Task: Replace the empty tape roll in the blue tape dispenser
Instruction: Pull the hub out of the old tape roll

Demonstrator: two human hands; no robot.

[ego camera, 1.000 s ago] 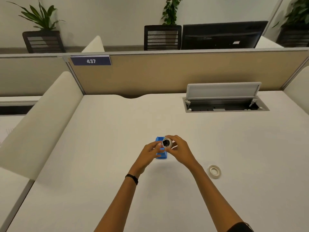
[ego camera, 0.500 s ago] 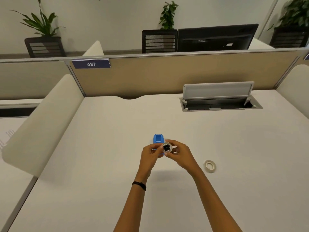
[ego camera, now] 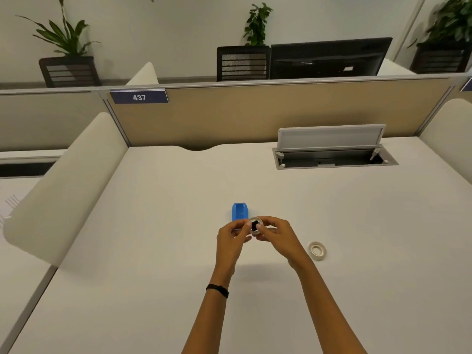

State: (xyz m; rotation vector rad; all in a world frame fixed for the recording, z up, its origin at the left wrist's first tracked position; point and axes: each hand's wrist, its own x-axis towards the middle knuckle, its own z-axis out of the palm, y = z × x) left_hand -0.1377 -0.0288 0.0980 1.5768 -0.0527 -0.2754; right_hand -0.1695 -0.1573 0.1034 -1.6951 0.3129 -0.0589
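A: Both hands were up over the middle of the table (ego camera: 158,251), and between them sat a small ring (ego camera: 255,225) with a black hub in it.

B: Who had it?

A: Shared. The left hand (ego camera: 231,238) had its fingers (ego camera: 246,226) pinching the ring's near-left edge; the right hand (ego camera: 277,235) had its fingers (ego camera: 260,227) pressed on the hub side. Both sets of fingers were closed on it, none spread.

B: And the blue tape dispenser (ego camera: 239,213)?

A: Standing on the table at about eleven o'clock from the hands, its open cradle showing bare blue inside, so the spool was out. The near end was hidden behind the left hand; I couldn't tell whether the hand touched it.

B: So which roll was in the hands?

A: Too small to be sure. I judged it the spent core being worked off the black hub, because another tape roll (ego camera: 317,250) lay flat on the table at four o'clock from the right hand, well apart and untouched.

B: Progress, then?

A: Early to middle, by my reading. Done: dispenser emptied of its spool. Left: part ring and hub, seat the hub in the roll lying on the table, drop it back into the cradle, lead the tape to the cutter.
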